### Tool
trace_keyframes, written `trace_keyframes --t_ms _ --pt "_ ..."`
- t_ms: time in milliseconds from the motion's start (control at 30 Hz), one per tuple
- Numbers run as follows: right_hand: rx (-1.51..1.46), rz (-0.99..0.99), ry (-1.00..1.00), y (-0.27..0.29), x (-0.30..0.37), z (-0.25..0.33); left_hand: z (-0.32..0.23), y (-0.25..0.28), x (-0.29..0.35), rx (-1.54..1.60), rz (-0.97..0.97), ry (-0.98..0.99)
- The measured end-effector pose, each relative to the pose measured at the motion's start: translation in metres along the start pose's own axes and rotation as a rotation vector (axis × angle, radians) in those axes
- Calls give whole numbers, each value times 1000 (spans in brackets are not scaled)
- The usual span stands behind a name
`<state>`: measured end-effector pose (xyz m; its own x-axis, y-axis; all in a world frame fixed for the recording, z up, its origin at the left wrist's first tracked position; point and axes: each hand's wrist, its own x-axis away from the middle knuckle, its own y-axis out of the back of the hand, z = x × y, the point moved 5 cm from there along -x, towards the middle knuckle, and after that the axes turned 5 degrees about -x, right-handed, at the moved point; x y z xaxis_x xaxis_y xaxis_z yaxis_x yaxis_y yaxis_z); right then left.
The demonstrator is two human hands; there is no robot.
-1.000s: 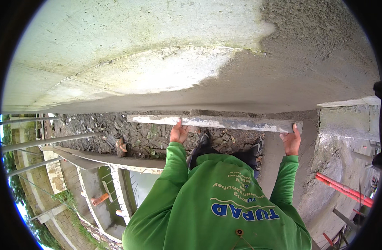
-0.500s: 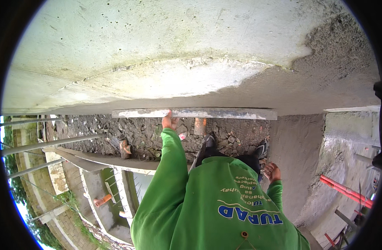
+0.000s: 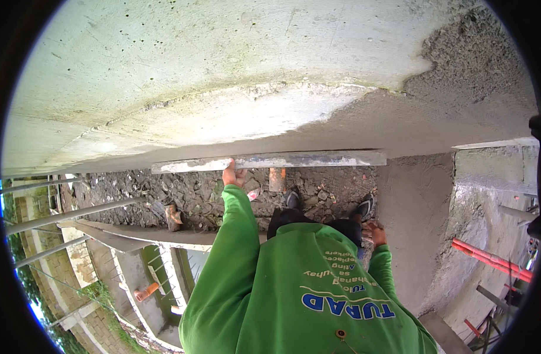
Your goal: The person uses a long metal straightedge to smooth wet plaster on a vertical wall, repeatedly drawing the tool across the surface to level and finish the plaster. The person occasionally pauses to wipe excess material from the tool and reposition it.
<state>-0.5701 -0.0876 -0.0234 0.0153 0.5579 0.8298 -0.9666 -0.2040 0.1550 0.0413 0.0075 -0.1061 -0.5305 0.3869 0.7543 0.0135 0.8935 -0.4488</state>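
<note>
Your left hand (image 3: 234, 176) pinches the long bar (image 3: 306, 159), which extends from 9 to 3 o'clock along the wall (image 3: 252, 118). Your right hand (image 3: 375, 233), at 4 o'clock from the left, is near your shoe (image 3: 366, 206); its closure cannot be determined. A short orange pipe (image 3: 277, 180) lies at 3 o'clock from the left hand.

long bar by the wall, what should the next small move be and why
Probably bring the right hand up to the right end of the long bar: only the left hand holds it, left of its middle, while the right hand hangs apart from it, leaving that end unheld.
</note>
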Motion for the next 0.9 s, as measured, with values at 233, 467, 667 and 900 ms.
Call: trace_keyframes --t_ms 233,467,667,900 --pt "30 108 72 -50 5 36 -4 15 -15 -8 -35 -85" --pt "112 48 96 -17 23 48 -17 8 -4 -57 -206 -126" --pt "122 -82 -108 51 23 -21 -117 68 -34 -45 -257 -211" --pt "215 -14 -121 128 4 -136 -235 106 -60 -187 -605 -470"
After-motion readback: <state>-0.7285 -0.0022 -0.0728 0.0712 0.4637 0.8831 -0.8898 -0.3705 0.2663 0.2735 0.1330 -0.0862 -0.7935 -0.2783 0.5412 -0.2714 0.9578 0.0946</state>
